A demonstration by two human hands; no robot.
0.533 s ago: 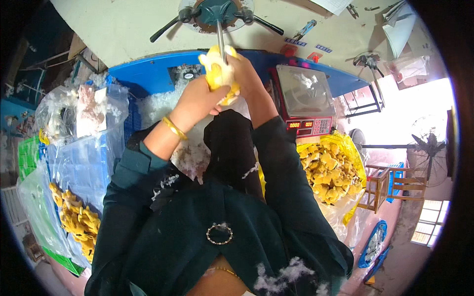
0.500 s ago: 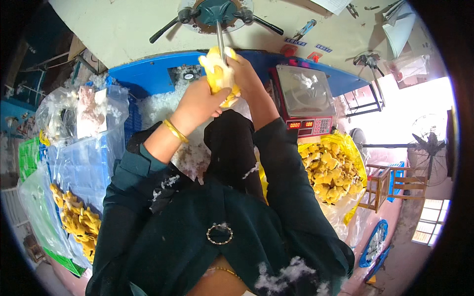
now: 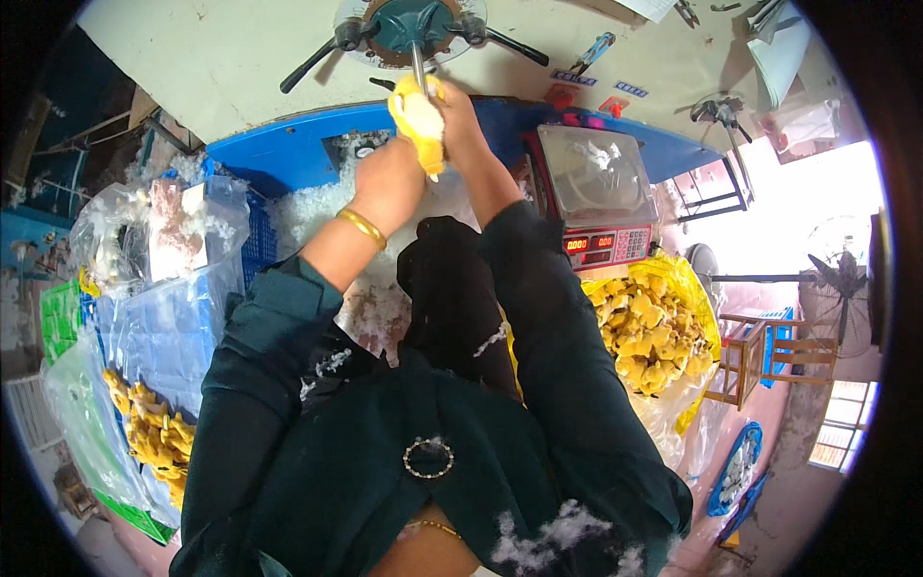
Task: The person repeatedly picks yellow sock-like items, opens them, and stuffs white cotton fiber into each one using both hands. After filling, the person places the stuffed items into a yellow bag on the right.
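Note:
A yellow and white plush toy point(image 3: 417, 121) sits at the end of a thin metal nozzle point(image 3: 418, 69) that juts from a dark green machine fitting point(image 3: 413, 27). My left hand point(image 3: 390, 179), with a gold bangle at the wrist, is closed on the toy's lower left side. On its right side, my right hand point(image 3: 456, 125) grips the toy close to the nozzle. Some fingers of both hands are hidden behind the plush. The nozzle's tip is out of sight at the toy.
A red digital scale point(image 3: 594, 192) stands to the right, above a yellow sack point(image 3: 713, 327) of plush pieces. On the left are plastic-covered blue crates point(image 3: 159, 322) and more yellow plush pieces point(image 3: 154, 438). White stuffing point(image 3: 312, 219) lies beneath the blue machine edge point(image 3: 260, 154).
My left hand has turned and moved up along the toy. The toy appears more upright, with its lower end now narrower between my hands. My right hand stays near the nozzle.

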